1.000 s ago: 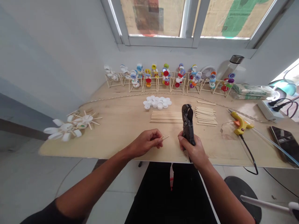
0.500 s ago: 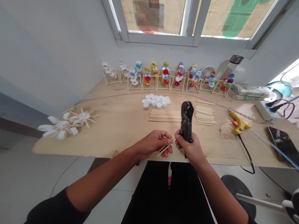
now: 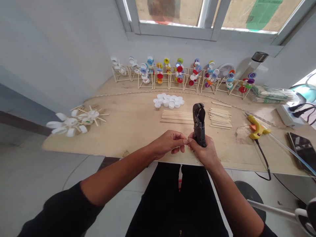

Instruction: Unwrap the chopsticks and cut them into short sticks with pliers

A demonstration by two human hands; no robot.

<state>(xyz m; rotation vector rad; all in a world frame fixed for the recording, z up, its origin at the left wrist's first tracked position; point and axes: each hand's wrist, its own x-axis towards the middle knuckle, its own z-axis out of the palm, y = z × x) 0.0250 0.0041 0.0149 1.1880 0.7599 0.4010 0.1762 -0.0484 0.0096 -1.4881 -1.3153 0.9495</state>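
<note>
My right hand [image 3: 208, 151] is wrapped round the black hand cutter [image 3: 198, 123], whose hooked jaw points up and away from me. Its thumb and forefinger come together at the tips of my left hand [image 3: 174, 144]. The left thumb and index finger are pinched there on a thin wooden stick [image 3: 187, 139]; only a pale bit shows and the fingers hide the rest. Beyond the hands lies a row of long wooden sticks [image 3: 176, 117], partly behind the cutter. A pile of shorter cut sticks [image 3: 220, 118] is to the right of the cutter.
White bottle caps [image 3: 170, 101] are grouped behind the sticks. Stick-and-cap wheels [image 3: 71, 123] lie at the left. Stick frames with coloured cap wheels [image 3: 160, 77] line the wall. A yellow glue gun [image 3: 258, 128], phone [image 3: 301, 149] and power strip [image 3: 288, 115] are on the right.
My hands have come together at the fingertips. The stick that stuck out below my left fingers is mostly out of sight now. The whole view has shifted slightly.
</note>
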